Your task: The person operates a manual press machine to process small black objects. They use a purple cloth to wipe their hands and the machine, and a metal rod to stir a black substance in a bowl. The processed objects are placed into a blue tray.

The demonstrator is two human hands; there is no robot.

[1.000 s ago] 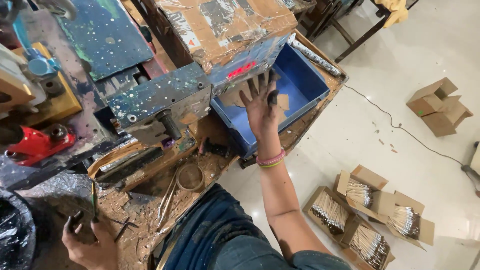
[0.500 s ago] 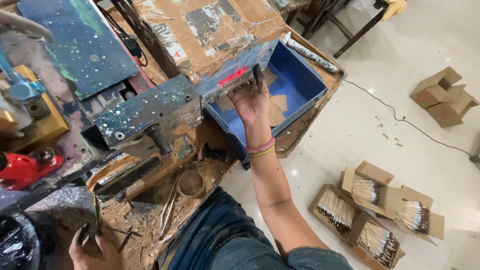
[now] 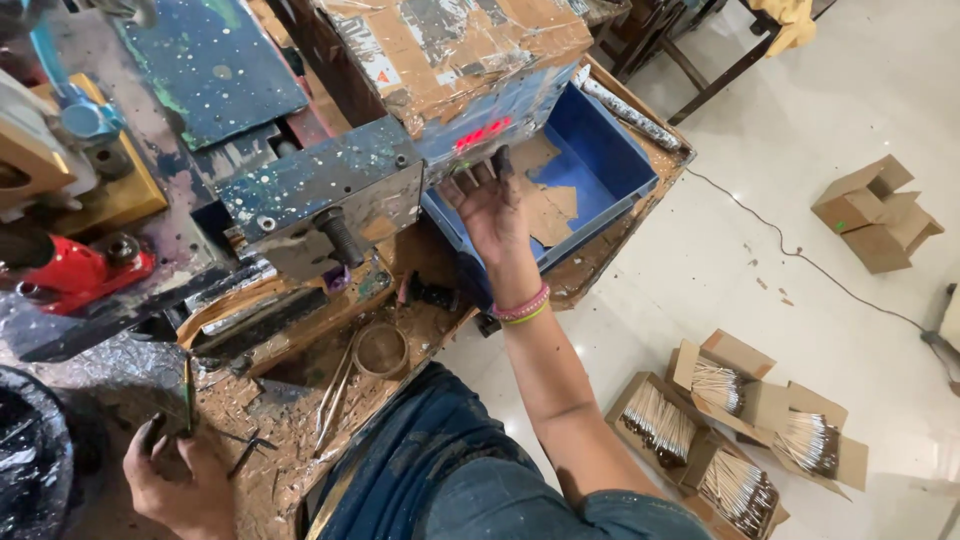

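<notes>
My right hand (image 3: 492, 205) reaches forward, palm up and fingers spread, with dark-stained fingertips just under the machine's taped cardboard housing (image 3: 455, 45) and beside its red display (image 3: 482, 133). It hovers over the near left corner of a blue plastic bin (image 3: 610, 175) that holds cardboard scraps, and nothing is in it. My left hand (image 3: 180, 480) rests at the near left on the crusted workbench (image 3: 290, 420), fingers curled around a thin dark stick (image 3: 187, 395).
A paint-spattered metal machine block (image 3: 320, 190) and a red part (image 3: 70, 270) stand on the bench. A small round lid (image 3: 381, 349) lies near my lap. Open cardboard boxes of thin sticks (image 3: 720, 420) sit on the white floor at right, with a cable (image 3: 800, 260) running past.
My right hand has moved left from over the blue bin to the machine's underside near the red display, turning palm up. The left hand stays low on the bench.
</notes>
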